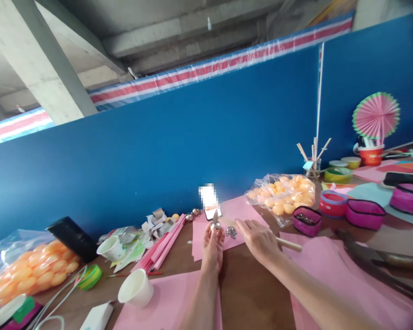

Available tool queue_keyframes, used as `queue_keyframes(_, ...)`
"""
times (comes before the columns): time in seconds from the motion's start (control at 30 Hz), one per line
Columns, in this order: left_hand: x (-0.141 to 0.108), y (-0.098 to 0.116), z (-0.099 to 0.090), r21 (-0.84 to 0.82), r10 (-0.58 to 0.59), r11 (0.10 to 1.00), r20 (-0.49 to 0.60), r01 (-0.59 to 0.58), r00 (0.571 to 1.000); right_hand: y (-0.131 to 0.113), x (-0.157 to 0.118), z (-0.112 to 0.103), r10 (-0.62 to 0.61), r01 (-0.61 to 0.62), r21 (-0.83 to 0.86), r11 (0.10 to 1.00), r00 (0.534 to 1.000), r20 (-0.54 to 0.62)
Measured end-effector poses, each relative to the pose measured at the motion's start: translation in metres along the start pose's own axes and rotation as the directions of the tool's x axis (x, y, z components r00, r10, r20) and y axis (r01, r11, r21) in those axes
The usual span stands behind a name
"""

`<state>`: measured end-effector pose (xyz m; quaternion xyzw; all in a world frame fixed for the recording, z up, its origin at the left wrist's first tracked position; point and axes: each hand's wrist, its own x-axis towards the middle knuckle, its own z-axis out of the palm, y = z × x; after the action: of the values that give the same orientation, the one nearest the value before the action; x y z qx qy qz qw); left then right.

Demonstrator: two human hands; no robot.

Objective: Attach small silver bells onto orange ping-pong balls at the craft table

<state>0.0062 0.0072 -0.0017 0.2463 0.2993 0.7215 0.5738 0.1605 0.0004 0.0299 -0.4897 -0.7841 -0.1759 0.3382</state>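
Near the middle of the table, my left hand (212, 245) pinches small shiny silver bells (216, 225) between thumb and fingers. A dark pointed tip rises just above them; I cannot make out what it belongs to. My right hand (259, 240) is wrapped round a pale wooden stick (291, 244), whose thicker end sticks out to the right. The stick's other end reaches left toward the bells; whether it touches them I cannot tell. A cluster of silver bells (231, 232) shows between both hands, over pink paper (201, 240). Behind my left hand is a phone (213, 213).
Bags of orange balls (284, 192) stand right and left. A white paper cup (136, 288) and folded pink paper strips (168, 245) are at left. Purple pouches (307, 221), tape rolls (337, 175) and a dark-bladed tool (375, 259) lie right. A blue partition (192, 137) rises behind.
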Motion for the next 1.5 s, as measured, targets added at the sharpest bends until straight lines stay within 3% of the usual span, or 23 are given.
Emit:
queue_keyframes(0.1,0.0015,-0.0003,-0.0005,-0.042,-0.008,0.999,-0.022,0.007,1.0,0.0012,0.0,0.0006,0.028,-0.029,-0.013,1.0,0.999,-0.02)
queue_keyframes(0.23,0.0027,0.0003,-0.0013,-0.089,-0.015,0.996,-0.022,0.013,1.0,0.0009,0.0,0.0019,-0.02,0.02,-0.007,1.0,1.0,0.011)
queue_keyframes(0.37,0.005,0.0006,-0.0036,-0.133,-0.043,0.991,-0.069,0.034,0.997,-0.0002,-0.0006,0.0036,-0.001,0.001,-0.006,1.0,0.999,-0.041)
queue_keyframes(0.53,0.0073,0.0,-0.0058,-0.138,-0.044,0.99,-0.054,0.036,0.998,-0.0015,-0.0018,0.0044,-0.019,0.019,0.003,1.0,1.0,-0.001)
queue_keyframes(0.83,0.0051,0.0009,-0.0051,-0.137,-0.061,0.989,-0.075,0.051,0.995,-0.0023,-0.0014,0.006,0.007,-0.006,0.011,1.0,1.0,-0.03)
queue_keyframes(1.1,0.0053,0.0013,-0.007,-0.14,-0.026,0.99,-0.013,0.024,1.0,-0.0024,-0.002,0.0064,-0.008,0.009,0.024,1.0,1.0,-0.026)
queue_keyframes(1.5,0.0049,0.0039,-0.0041,-0.174,-0.08,0.983,-0.117,0.059,0.99,-0.0029,-0.0006,0.0042,0.01,-0.009,0.013,1.0,0.998,-0.069)
